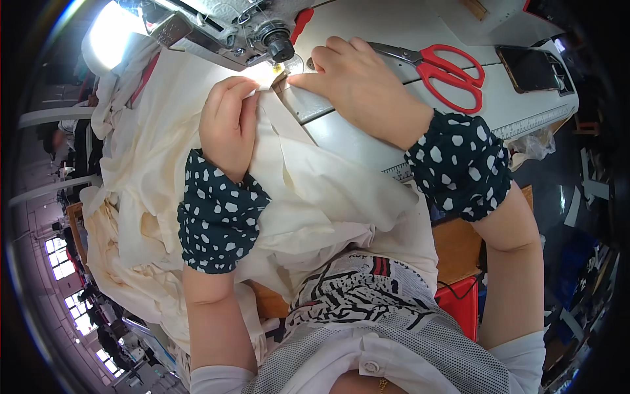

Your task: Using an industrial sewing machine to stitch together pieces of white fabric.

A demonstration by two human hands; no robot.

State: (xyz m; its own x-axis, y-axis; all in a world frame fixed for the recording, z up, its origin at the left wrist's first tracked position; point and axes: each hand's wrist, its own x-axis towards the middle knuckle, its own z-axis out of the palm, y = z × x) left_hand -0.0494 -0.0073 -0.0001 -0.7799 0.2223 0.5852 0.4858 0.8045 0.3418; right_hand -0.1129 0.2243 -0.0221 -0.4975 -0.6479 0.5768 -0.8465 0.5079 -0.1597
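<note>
Cream fabric (305, 182) spreads over the table's left part and drapes across my lap. My left hand (230, 118) pinches a folded edge of it just in front of the needle area of a sewing machine (221, 29). Close by on the right, my right hand (344, 79) is bent, its thumb tip near the presser foot and the fabric's end; whether it grips anything there cannot be told. The needle is mostly hidden under the machine head. Dark sleeve covers with white spots wrap both forearms.
Red-handled scissors (450, 79) lie right of my right hand, with a smartphone (526, 69) beyond them. A ruler scale (534, 120) runs along the near edge of the white table (354, 143). A bright lamp (110, 37) shines at the upper left. Below right is a red container (460, 305).
</note>
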